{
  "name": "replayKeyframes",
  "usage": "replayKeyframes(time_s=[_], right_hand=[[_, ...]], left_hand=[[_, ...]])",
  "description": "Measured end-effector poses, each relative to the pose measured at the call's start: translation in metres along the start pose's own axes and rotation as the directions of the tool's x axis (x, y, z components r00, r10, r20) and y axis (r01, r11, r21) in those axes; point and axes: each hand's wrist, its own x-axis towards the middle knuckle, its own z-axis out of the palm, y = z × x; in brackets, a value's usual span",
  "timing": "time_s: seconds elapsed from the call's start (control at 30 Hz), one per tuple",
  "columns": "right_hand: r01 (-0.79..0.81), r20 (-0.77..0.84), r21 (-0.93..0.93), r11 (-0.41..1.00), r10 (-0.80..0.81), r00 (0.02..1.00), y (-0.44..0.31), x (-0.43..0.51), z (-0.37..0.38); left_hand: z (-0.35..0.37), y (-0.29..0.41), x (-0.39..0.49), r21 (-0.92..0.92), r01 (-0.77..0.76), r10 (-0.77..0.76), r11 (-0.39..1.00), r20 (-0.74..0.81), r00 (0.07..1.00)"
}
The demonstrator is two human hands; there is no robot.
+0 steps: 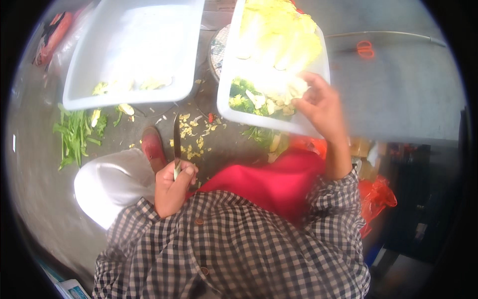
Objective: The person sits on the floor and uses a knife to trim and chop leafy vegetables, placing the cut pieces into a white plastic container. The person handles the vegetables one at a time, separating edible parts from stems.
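Low in front of my body, my left hand (174,183) is closed around the pale handle of a kitchen knife (177,138), whose blade points away from me. My right hand (323,106) is over the near right part of the right white plastic tub (223,89), its fingertips on a pale cauliflower floret (298,89). Broccoli and cauliflower pieces (251,98) lie in the near part of that tub; yellow leafy cabbage (282,37), partly washed out by glare, fills its far part. The left white plastic tub (129,102) holds some pale green pieces (155,83) along its near edge.
Green leafy stalks (74,136) and yellowish scraps (192,136) lie on the floor between and before the tubs. Orange-handled scissors (365,50) rest on a grey surface at the right. Red plastic bags (377,198) are beside my right side. A patterned round stool (219,50) shows partly under the right tub.
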Motion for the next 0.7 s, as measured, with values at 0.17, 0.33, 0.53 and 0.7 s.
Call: replayKeyframes(time_s=[0.17, 0.33, 0.53, 0.7], right_hand=[[0.299, 0.220, -0.272, 0.915, -0.244, 0.945, 0.014, 0.017, 0.020], [0.161, 0.279, -0.083, 0.983, -0.132, 0.951, 0.003, 0.024, 0.023], [0.197, 0.175, 0.253, 0.947, -0.245, 0.954, -0.023, 0.023, 0.006], [0.636, 0.469, 0.133, 0.760, -0.614, 0.635, -0.105, 0.049, 0.052]], left_hand=[[0.007, 0.009, 0.003, 0.026, 0.056, -0.056, 0.998, 0.016, 0.998], [0.006, 0.009, 0.006, 0.028, 0.092, -0.093, 0.995, 0.031, 0.995], [0.011, 0.014, 0.003, 0.068, 0.118, -0.108, 0.991, -0.139, 0.984], [0.001, 0.020, -0.007, -0.091, -0.065, 0.052, 0.994, -0.137, 0.989]])
